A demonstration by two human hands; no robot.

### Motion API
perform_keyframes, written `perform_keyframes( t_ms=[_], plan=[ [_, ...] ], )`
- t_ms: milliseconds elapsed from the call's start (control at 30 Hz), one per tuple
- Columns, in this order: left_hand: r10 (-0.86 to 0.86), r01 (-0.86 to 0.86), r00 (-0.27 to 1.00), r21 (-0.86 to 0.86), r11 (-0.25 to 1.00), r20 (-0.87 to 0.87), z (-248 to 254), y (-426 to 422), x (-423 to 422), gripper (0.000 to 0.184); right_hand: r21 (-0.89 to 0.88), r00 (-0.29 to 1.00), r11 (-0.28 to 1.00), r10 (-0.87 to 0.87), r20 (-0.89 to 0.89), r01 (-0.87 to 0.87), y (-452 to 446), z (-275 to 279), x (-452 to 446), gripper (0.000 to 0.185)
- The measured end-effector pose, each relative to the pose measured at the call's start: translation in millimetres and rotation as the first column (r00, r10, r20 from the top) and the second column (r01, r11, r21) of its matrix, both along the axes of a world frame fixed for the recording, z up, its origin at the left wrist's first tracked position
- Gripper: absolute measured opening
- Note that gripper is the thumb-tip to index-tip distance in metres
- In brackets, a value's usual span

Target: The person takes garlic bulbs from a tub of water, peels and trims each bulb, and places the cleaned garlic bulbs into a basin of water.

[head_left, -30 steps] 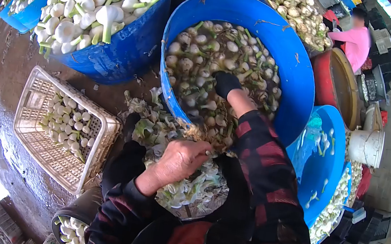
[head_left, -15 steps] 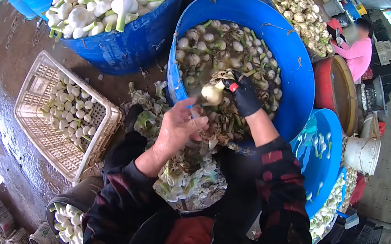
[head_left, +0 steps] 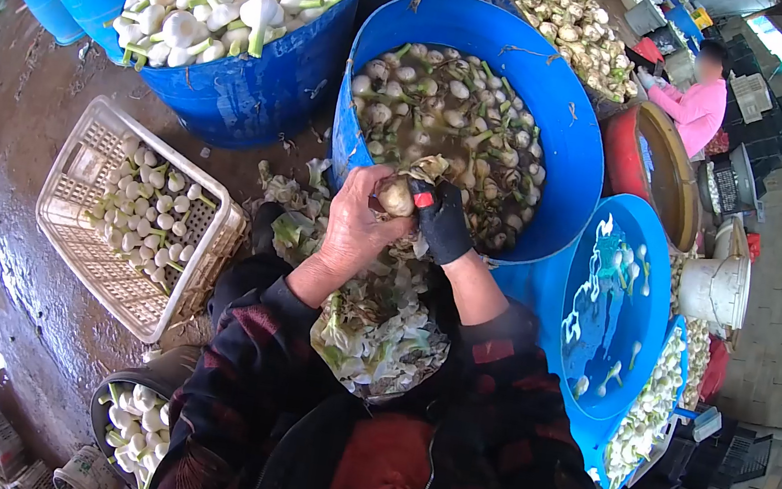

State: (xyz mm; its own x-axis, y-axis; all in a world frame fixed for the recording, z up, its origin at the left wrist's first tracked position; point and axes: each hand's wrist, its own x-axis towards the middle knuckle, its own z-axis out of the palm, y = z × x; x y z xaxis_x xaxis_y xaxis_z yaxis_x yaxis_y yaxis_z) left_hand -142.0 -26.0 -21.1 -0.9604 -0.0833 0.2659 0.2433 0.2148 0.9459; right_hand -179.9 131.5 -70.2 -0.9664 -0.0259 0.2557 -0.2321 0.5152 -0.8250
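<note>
A garlic bulb (head_left: 396,197) with loose brown outer skin is held between my two hands, over the near edge of the blue tub. My left hand (head_left: 353,227), bare, wraps round its left side. On the other side, my right hand (head_left: 443,224) in a dark glove grips the bulb near its stem end; a red band shows on one digit. Behind them, the blue tub (head_left: 573,161) holds murky water with many garlic bulbs (head_left: 514,162) floating in it. Peeled skins (head_left: 387,340) are heaped below my hands.
To the left stands a cream plastic crate (head_left: 93,276) with cleaned bulbs. A blue barrel (head_left: 231,99) heaped with white bulbs is behind it. At right, a smaller blue tub (head_left: 609,378) holds water and a few bulbs. A person in pink (head_left: 699,113) works farther back.
My right hand has brought the bulb down and left, out from over the water. My left hand has moved up and closed on it. The view has shifted slightly.
</note>
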Motion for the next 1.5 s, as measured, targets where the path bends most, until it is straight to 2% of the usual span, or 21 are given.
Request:
perform_keyframes(
  t_ms=[67, 167, 300, 333, 467, 567, 600, 700, 733, 833, 967, 1000, 1100, 1133, 1200, 1267, 1300, 1333, 1433, 1467, 1500],
  plan=[
    [-0.001, 0.001, 0.999, 0.004, 1.000, 0.046, 2.9, -0.4, 2.8, 0.058, 0.010, 0.991, 0.999, 0.033, 0.128, -0.034, -1.3, 8.8, 0.5, 0.027],
    [-0.158, 0.055, 0.961, 0.402, 0.914, 0.227, 0.4, -3.4, 3.2, 0.057, -0.149, 0.982, 0.979, 0.158, 0.105, -0.142, -12.1, 42.0, 12.3, 0.022],
    [-0.286, 0.097, 0.929, 0.591, 0.801, 0.234, -5.2, -12.2, -1.5, 0.059, -0.048, 0.973, 0.979, 0.204, 0.110, -0.200, 11.0, 8.3, 14.2, 0.024],
    [-0.333, 0.157, 0.926, 0.624, 0.765, 0.175, -0.4, -15.2, 0.0, 0.048, -0.023, 0.966, 0.970, 0.242, 0.095, -0.241, 14.2, 11.2, 19.5, 0.023],
    [-0.599, 0.031, 0.772, 0.928, 0.371, 0.214, -2.7, -29.6, -0.5, 0.035, 0.280, 0.856, 0.812, 0.509, 0.087, -0.512, 18.9, 46.6, 27.1, 0.032],
    [-0.692, -0.069, 0.676, 0.957, 0.282, 0.252, -12.4, -24.5, 1.8, 0.038, 0.176, 0.885, 0.870, 0.466, 0.002, -0.460, 13.7, 64.5, 35.4, 0.035],
    [-0.671, -0.069, 0.678, 0.935, 0.349, 0.301, -11.0, -23.3, 0.5, 0.046, 0.149, 0.900, 0.888, 0.428, 0.080, -0.435, 15.3, 61.1, 35.8, 0.036],
    [-0.639, 0.032, 0.681, 0.858, 0.513, 0.357, -0.2, -16.6, 0.7, 0.051, -0.303, 0.936, 0.914, 0.322, 0.142, -0.268, 10.3, 58.3, 38.2, 0.034],
    [-0.646, 0.181, 0.694, 0.791, 0.585, 0.319, -3.0, -14.6, 1.9, 0.057, -0.404, 0.934, 0.899, 0.278, 0.224, -0.170, 10.4, 55.2, 41.2, 0.030],
    [-0.394, 0.225, 0.878, 0.494, 0.840, 0.271, 1.9, -5.2, 7.8, 0.058, -0.275, 0.965, 0.949, 0.206, 0.163, -0.157, 10.3, 56.3, 44.3, 0.025],
    [-0.771, 0.210, 0.608, 0.898, 0.386, 0.189, -3.9, -21.6, -0.4, 0.057, -0.524, 0.956, 0.852, 0.168, 0.241, -0.017, 14.5, 49.8, 44.0, 0.023],
    [-0.769, 0.142, 0.594, 0.911, 0.387, 0.234, -0.8, -23.0, -1.3, 0.057, -0.568, 0.971, 0.823, 0.153, 0.182, -0.023, 10.3, 53.2, 43.4, 0.023],
    [-0.546, 0.241, 0.813, 0.737, 0.632, 0.202, 0.3, -11.6, 0.4, 0.049, -0.479, 0.973, 0.877, 0.136, 0.184, -0.032, 10.2, 56.2, 45.1, 0.023],
    [-0.490, 0.171, 0.832, 0.720, 0.673, 0.261, 1.2, -9.9, 0.5, 0.046, -0.434, 0.980, 0.900, 0.117, 0.160, -0.037, 10.0, 58.5, 45.3, 0.023],
    [-0.538, 0.189, 0.817, 0.787, 0.587, 0.206, 3.3, -12.3, 2.8, 0.047, -0.339, 0.991, 0.940, 0.083, 0.109, -0.042, 10.5, 64.1, 44.7, 0.025],
    [-0.631, 0.215, 0.769, 0.888, 0.407, 0.103, 1.6, -17.5, 3.9, 0.050, 0.016, 0.998, 0.999, -0.041, 0.049, 0.040, 22.3, 63.4, 38.5, 0.028],
    [-0.631, 0.220, 0.771, 0.896, 0.386, 0.083, 1.7, -17.1, 3.9, 0.051, 0.194, 0.996, 0.977, -0.094, 0.000, 0.092, 29.3, 63.4, 35.5, 0.029],
    [-0.628, 0.224, 0.776, 0.904, 0.365, 0.061, 1.9, -17.2, 3.7, 0.052, 0.153, 0.999, 0.987, -0.049, 0.017, 0.046, 33.4, 62.8, 35.7, 0.034],
    [-0.584, 0.251, 0.810, 0.873, 0.419, 0.048, 1.3, -15.6, 3.4, 0.060, 0.251, 0.833, 0.836, 0.362, 0.418, -0.488, 36.2, 85.3, 58.0, 0.039],
    [-0.568, 0.263, 0.822, 0.850, 0.456, 0.050, 1.7, -14.3, 3.1, 0.063, 0.362, 0.870, 0.793, 0.420, 0.260, -0.491, 37.9, 80.9, 68.5, 0.045],
    [-0.552, 0.277, 0.833, 0.824, 0.493, 0.050, 2.6, -13.1, 2.9, 0.066, 0.298, 0.910, 0.863, 0.356, 0.213, -0.408, 36.1, 85.4, 71.2, 0.046]
  ],
)
